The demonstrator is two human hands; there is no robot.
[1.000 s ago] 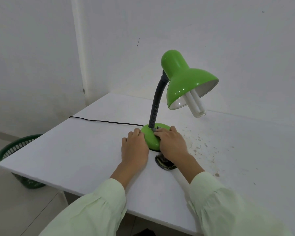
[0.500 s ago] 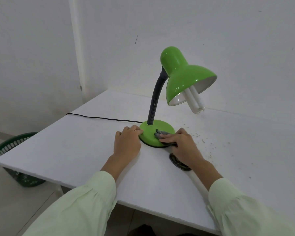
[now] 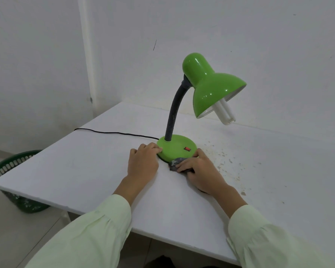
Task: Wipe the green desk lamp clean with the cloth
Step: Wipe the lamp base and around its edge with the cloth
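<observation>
The green desk lamp (image 3: 211, 88) stands on the white table (image 3: 85, 171), its shade tilted to the right with a white bulb (image 3: 224, 113) sticking out. A black flexible neck (image 3: 173, 113) rises from the round green base (image 3: 177, 147), which has a red switch (image 3: 187, 149). My left hand (image 3: 143, 163) rests on the table with its fingertips against the base's left rim. My right hand (image 3: 199, 171) presses a dark grey cloth (image 3: 175, 164) against the base's front edge; most of the cloth is hidden under the fingers.
A black power cord (image 3: 108, 132) runs left from the base across the table and off its edge. Brownish specks (image 3: 230, 161) dot the table right of the lamp. A dark green basket (image 3: 12, 171) stands on the floor at the left. White walls close in behind.
My right hand has slid the cloth off the top of the base down to its front rim, uncovering the red switch. The left hand has stayed at the base's left edge.
</observation>
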